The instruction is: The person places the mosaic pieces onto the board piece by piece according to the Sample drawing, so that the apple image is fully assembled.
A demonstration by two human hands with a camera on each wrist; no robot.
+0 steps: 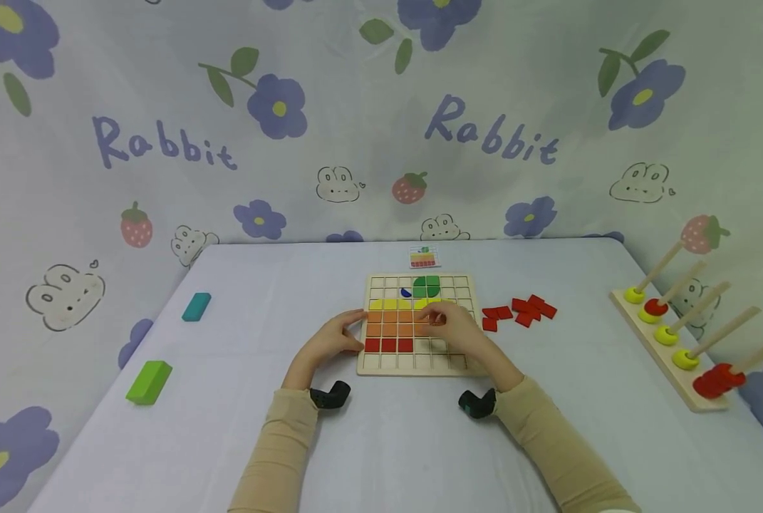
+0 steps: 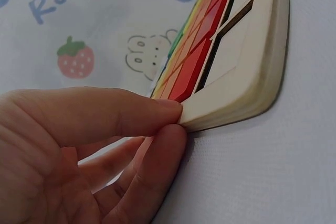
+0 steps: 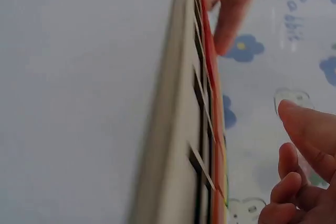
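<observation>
A wooden grid board point(image 1: 387, 365) lies on the table with coloured tiles set in its cells. Three red tiles point(image 1: 388, 345) sit in a lower row, below orange tiles point(image 1: 390, 323), yellow pieces and green rounded pieces point(image 1: 427, 287). My left hand point(image 1: 331, 338) pinches the board's left edge; in the left wrist view its thumb point(image 2: 126, 111) rests at the corner near a red tile. My right hand point(image 1: 461, 330) hovers over the board's right part, covering some cells. Its thumb point(image 3: 307, 127) and bent fingers stand apart with no piece visible between them.
Loose red tiles point(image 1: 528, 308) lie right of the board. Behind it is a small picture card point(image 1: 424, 257). A bead stacker point(image 1: 670, 356) stands at the far right. Teal point(image 1: 196, 306) and green point(image 1: 149, 382) blocks lie at left. A printed curtain hangs behind.
</observation>
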